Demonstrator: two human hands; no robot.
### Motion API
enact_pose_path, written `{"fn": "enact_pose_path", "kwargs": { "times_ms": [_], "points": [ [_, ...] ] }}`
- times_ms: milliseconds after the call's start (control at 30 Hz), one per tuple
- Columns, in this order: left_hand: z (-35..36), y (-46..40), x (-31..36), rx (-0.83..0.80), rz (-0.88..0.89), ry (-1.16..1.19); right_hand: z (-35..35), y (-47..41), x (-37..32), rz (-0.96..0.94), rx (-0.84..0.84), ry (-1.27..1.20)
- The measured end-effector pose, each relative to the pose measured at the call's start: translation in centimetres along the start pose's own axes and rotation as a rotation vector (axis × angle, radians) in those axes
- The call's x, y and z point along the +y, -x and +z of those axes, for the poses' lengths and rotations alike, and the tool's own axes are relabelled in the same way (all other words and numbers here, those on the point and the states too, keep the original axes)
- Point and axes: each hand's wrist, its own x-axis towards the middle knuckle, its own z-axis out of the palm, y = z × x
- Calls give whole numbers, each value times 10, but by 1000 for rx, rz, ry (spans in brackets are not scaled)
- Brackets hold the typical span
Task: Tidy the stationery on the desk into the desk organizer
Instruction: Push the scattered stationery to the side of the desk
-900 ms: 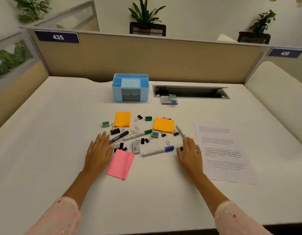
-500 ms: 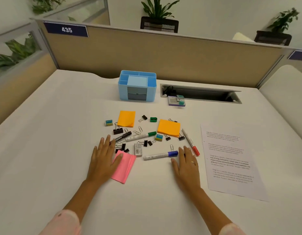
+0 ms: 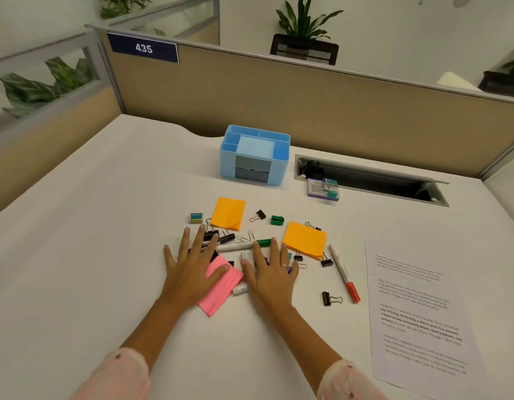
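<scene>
Table (image 3: 105,255): smooth, matt white. Desk organizer (image 3: 254,155): light-blue plastic, slight sheen. Sticky-note pads (image 3: 228,213): matt orange paper. Printed sheet (image 3: 417,319): matt white paper. Binder clip (image 3: 330,298): black with metal wire handles. Partition (image 3: 307,102): beige cloth, matt

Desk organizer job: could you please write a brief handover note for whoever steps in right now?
Left hand: open, flat, resting on the pink sticky notes and black marker.
Right hand: open, flat over the clutter; a marker lies partly hidden beneath it.
Blue desk organizer stands at the back of the desk; nothing visible in it.
Loose on the desk: green marker, red marker, two orange sticky note pads, green sharpener, binder clips, paper clips.
Done: nothing. Left: everything.
</scene>
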Motion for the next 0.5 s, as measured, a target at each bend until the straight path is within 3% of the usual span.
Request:
{"fn": "enact_pose_path", "kwargs": {
  "times_ms": [267,500],
  "points": [
    [-6,-25,-26,19,130,93,18,-17,-58,-52,56,-103],
    [-27,-41,-113,23,198,92,40,-34,-144,-53,62,-150]
  ]
}}
